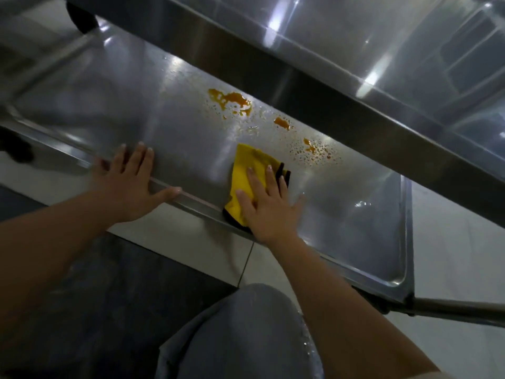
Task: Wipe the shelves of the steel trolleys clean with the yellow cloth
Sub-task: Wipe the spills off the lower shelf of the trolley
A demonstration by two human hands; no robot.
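A low steel trolley shelf point(175, 127) runs diagonally across the view. Orange sauce stains point(232, 101) and droplets sit on it near its far side. A folded yellow cloth point(250, 170) with a black edge lies on the shelf by the near rim. My right hand point(269, 206) presses flat on the cloth, fingers straight and spread. Further left, my left hand point(131, 184) rests on the shelf's near rim, with the fingers laid on the shelf and the thumb along the edge.
The upper steel shelf point(355, 64) overhangs the far half of the lower one. A trolley leg bar point(461, 310) sticks out at the right corner. Below are pale floor tiles point(191, 247), a dark floor patch and my knee in grey trousers point(246, 335).
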